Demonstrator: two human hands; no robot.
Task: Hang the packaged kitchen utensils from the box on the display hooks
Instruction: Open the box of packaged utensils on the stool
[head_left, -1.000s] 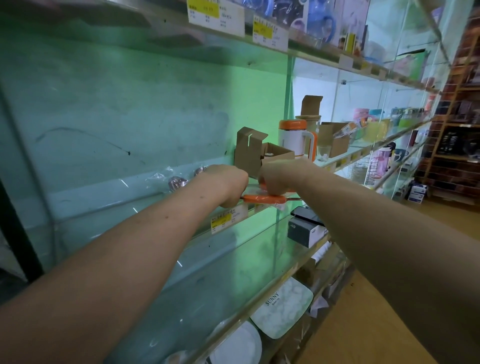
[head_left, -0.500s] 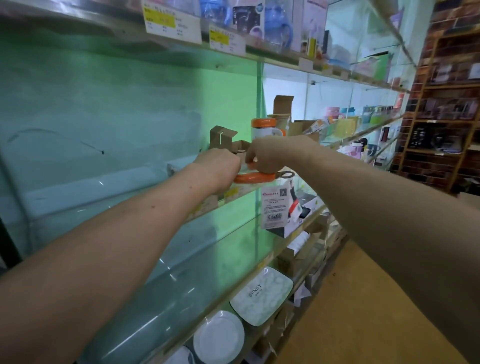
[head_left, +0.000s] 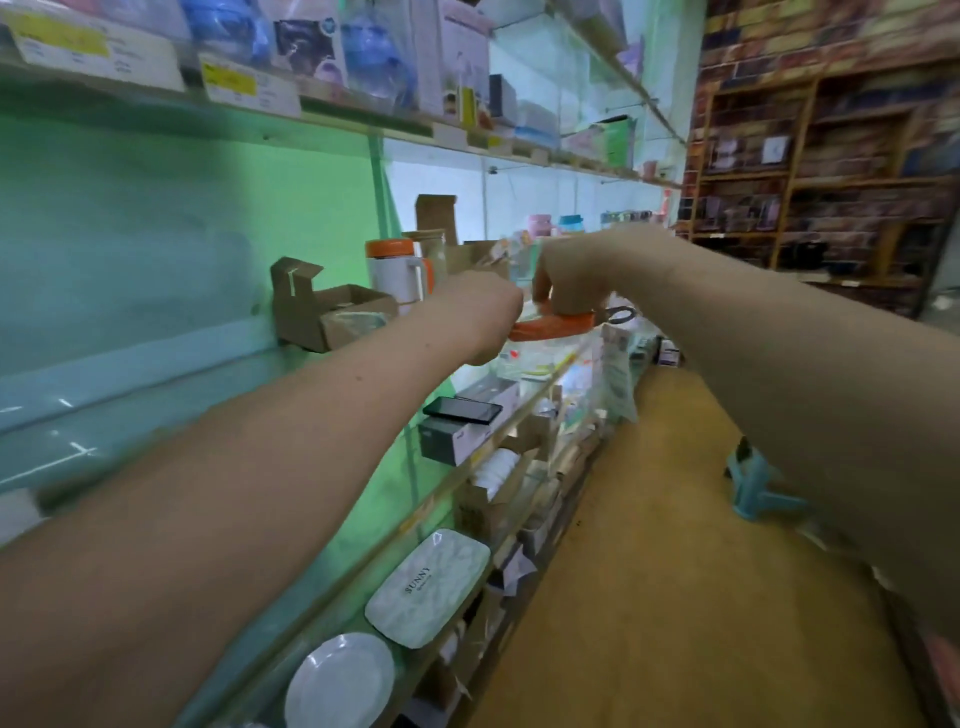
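An orange-handled utensil (head_left: 558, 325) with a dark metal end lies level in its clear packaging, whose printed card (head_left: 615, 376) hangs below. My left hand (head_left: 480, 314) grips the left end of the handle, fingers curled round it. My right hand (head_left: 569, 280) pinches the handle from above near its middle. Both hands are out in front of the glass shelf edge (head_left: 540, 387). An open brown cardboard box (head_left: 324, 312) stands on that shelf to the left. No display hook shows in this blurred frame.
A white jug with an orange lid (head_left: 397, 273) and more cartons stand behind the hands. Boxed goods (head_left: 462, 428), a rectangular plate (head_left: 428, 587) and a round plate (head_left: 340, 678) fill lower shelves. A blue stool (head_left: 756, 486) stands on the wooden floor.
Both hands have carried the utensil away from the shelf and to the right. The view has swung right, showing more of the aisle floor.
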